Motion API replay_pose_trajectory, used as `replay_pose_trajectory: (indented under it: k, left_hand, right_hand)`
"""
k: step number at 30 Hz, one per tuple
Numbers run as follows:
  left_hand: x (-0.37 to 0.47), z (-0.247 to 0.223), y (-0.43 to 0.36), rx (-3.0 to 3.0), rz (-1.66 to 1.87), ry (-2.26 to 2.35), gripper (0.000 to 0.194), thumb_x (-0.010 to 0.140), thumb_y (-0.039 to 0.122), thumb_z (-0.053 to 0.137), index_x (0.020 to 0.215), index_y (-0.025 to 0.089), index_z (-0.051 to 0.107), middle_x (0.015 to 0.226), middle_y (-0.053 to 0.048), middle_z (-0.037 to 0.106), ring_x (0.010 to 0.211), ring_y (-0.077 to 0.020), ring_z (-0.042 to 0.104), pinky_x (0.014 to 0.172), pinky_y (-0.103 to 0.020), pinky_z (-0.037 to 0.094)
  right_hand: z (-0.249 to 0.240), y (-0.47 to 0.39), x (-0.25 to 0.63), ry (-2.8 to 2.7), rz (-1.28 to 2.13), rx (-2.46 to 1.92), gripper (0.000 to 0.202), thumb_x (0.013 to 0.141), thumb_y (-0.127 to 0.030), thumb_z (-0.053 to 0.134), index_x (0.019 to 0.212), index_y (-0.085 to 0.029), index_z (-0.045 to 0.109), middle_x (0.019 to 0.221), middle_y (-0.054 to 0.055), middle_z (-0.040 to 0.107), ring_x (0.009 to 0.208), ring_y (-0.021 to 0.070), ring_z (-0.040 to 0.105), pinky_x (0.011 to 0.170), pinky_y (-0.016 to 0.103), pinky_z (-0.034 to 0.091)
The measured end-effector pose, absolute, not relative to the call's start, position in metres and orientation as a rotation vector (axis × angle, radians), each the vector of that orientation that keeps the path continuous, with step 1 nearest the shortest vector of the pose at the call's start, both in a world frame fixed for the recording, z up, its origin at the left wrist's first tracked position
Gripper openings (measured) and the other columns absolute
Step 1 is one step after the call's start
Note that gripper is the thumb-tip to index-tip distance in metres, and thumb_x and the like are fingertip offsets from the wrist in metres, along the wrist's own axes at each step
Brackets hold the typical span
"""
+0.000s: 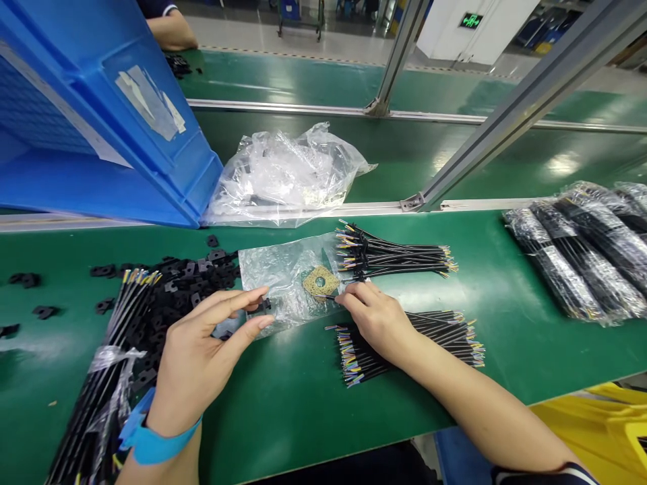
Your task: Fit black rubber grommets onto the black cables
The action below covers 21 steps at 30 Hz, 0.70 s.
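My left hand [202, 347] has a small black plastic piece [260, 306] between its thumb and fingertips, above the left side of a clear plastic bag [283, 263]. My right hand [377, 320] pinches a thin black cable [331, 297], whose end points left toward that piece. On the bag, close to this cable end, lies a tan speckled pad [321, 283] with a round hole. Under and behind my right hand are a lower row of black cables [445, 337] with coloured wire ends and an upper bunch [404, 256] with black pieces at its left ends.
Loose black pieces [176, 286] are heaped left of the bag, beside a tied cable bundle [96, 384]. A blue crate [151, 121] and crumpled plastic [288, 168] stand behind. Wrapped cable bundles [571, 256] lie right, near a metal post [480, 141]. Another person's arm [174, 30] rests beyond.
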<state>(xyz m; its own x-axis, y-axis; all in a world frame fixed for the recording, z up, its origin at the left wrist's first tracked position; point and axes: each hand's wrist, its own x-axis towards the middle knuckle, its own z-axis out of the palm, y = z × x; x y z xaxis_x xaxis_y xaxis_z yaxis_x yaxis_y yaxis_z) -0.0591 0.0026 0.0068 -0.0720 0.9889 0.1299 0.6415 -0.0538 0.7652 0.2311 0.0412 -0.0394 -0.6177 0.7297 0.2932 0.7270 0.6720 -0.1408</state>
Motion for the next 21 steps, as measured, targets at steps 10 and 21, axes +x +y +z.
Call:
replay_pose_trajectory:
  k: [10, 21]
  left_hand:
    - [-0.048, 0.006, 0.005, 1.642, 0.963, 1.678, 0.038, 0.085, 0.057, 0.076, 0.114, 0.034, 0.082, 0.107, -0.002, 0.077, 0.08, -0.0166, 0.069, 0.083, -0.028, 0.06]
    - [-0.029, -0.007, 0.01, 1.032, 0.967, 1.352, 0.047, 0.074, 0.061, 0.085, 0.107, 0.028, 0.085, 0.109, -0.009, 0.082, 0.088, -0.021, 0.072, 0.079, -0.03, 0.062]
  right_hand:
    - [-0.032, 0.042, 0.234, -2.68, -0.211, -1.148, 0.031, 0.099, -0.004, 0.049, 0.121, -0.01, 0.07, 0.085, 0.008, 0.071, 0.077, 0.019, 0.066, 0.061, 0.028, 0.055]
    - [-0.004, 0.026, 0.23, -2.184, 0.328, -0.76, 0.043, 0.1, -0.004, 0.057, 0.14, -0.02, 0.061, 0.099, 0.006, 0.075, 0.082, 0.0141, 0.07, 0.073, 0.026, 0.061]
